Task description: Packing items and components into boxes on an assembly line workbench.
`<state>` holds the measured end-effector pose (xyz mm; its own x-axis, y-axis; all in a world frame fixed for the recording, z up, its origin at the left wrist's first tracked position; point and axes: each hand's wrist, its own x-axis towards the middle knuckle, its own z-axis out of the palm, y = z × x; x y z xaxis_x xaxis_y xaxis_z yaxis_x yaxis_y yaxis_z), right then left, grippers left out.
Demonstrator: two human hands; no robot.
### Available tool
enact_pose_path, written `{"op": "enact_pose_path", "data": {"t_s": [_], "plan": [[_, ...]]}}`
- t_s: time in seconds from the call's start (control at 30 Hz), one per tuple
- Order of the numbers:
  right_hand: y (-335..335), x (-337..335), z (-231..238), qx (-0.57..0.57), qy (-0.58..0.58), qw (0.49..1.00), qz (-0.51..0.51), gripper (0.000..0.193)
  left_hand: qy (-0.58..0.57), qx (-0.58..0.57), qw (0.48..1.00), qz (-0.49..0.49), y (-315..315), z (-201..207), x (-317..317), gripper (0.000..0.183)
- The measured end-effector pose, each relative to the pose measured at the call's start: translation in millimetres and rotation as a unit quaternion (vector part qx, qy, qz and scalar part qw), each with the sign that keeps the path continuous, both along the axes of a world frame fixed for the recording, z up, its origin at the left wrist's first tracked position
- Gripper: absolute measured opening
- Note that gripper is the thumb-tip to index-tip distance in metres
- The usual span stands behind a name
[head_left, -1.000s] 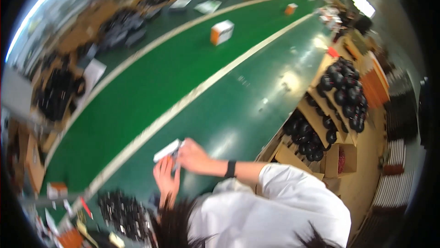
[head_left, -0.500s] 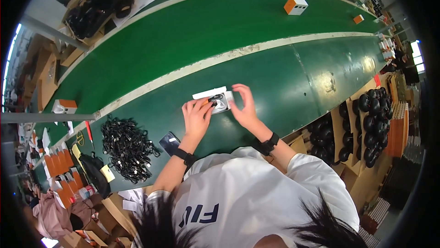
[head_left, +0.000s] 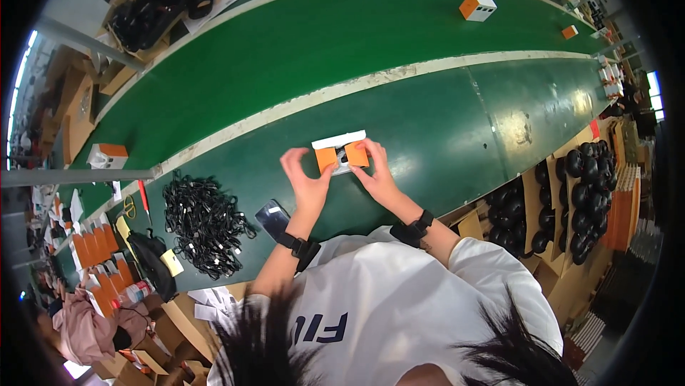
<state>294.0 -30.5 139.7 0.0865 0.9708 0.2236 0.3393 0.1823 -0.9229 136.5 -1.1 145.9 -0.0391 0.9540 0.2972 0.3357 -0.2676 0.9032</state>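
Small white-and-orange cardboard box [head_left: 356,155] lies btwn my hands, long axis approx L–R, neither nearer; R hand [head_left: 379,180] clamped on R end; L hand [head_left: 307,190] touching, grip can't tell.

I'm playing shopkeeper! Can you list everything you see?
Worktable: one, dark green, in the middle.
Open box: one, white and orange, centre.
Belt: one, brighter green, beyond the worktable.
Belt boxes: two, orange and white, upper right.
Cable pile: one, black, left on worktable.
Phone: one, dark, right of cable pile.
Scissors: one, yellow handles, far left.
Tool: one, red, beside scissors.
Other boxes: several, orange and white, far left.
Round things: many, black, right side.
Person in pink: one, lower left.
Farther clutter: too small to count.
Shirt: one, white, bottom.
Wristbands: two, black, both wrists.
Left hand: one, bare, box's left side.
Right hand: one, bare, box's right side.
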Motion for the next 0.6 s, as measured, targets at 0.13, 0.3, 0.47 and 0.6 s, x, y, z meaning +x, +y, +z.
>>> {"op": "enact_pose_path", "data": {"t_s": [0.13,0.3,0.47,0.6], "plan": [[2,2,-13,-0.018,0.068,0.998,0.002,0.069,0.014,0.013,1.0,-0.004,8,12,0,0.064],[0,7,2,0.024,-0.013,0.999,0.025,0.065,0.096,0.092,0.972,-0.193,12,-13,-22,0.045],[-3,22,14,-0.017,-0.004,0.993,0.113,0.043,0.114,0.032,0.966,-0.232,8,19,-18,0.042],[9,36,4,-0.004,-0.026,0.987,0.156,0.039,0.145,0.057,0.955,-0.253,16,8,-26,0.04]]}}
